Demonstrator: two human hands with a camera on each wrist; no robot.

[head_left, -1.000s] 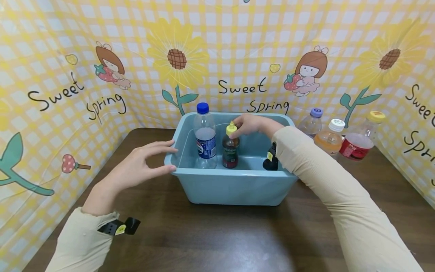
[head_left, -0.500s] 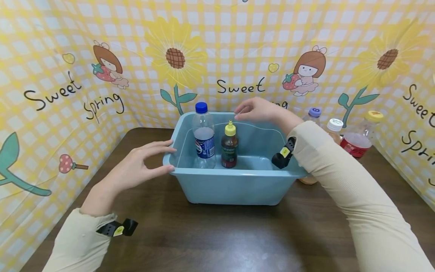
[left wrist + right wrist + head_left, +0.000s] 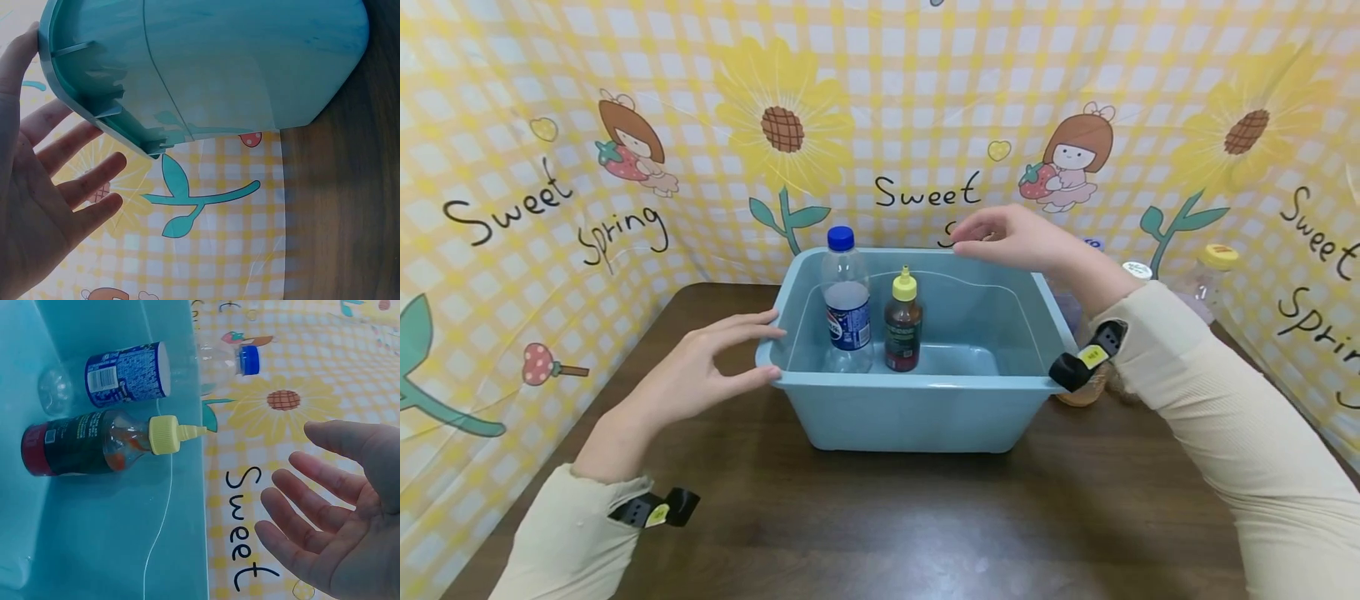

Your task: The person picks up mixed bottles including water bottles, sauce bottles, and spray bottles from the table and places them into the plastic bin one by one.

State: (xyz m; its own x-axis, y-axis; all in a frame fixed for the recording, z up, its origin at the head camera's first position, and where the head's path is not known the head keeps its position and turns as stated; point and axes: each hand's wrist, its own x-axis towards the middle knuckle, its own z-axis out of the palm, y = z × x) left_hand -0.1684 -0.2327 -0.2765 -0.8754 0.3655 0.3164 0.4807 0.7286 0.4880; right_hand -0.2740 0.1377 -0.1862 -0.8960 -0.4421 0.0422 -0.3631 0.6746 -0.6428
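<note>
A light blue plastic bin (image 3: 910, 417) stands on the table. Inside it, upright on the left, is a clear Pepsi bottle (image 3: 850, 327) with a blue cap. Beside that stands a squeeze sauce bottle (image 3: 902, 329) with a yellow nozzle cap and dark green label. My left hand (image 3: 688, 371) touches the bin's left rim with fingertips and thumb, fingers spread. My right hand (image 3: 1022, 239) hovers above the back right of the bin, holding nothing. In the right wrist view its relaxed fingers (image 3: 312, 506) are apart from the sauce bottle (image 3: 94, 442).
Right of the bin, partly behind my right arm, stand bottles with a white cap (image 3: 1137, 270), a yellow cap (image 3: 1219, 257) and a purple cap. A yellow checked cloth (image 3: 925, 100) hangs behind the dark wooden table (image 3: 850, 517).
My right hand has let go of the sauce bottle's cap, risen and moved right. The sauce bottle stays standing in the bin. My left hand remains at the rim.
</note>
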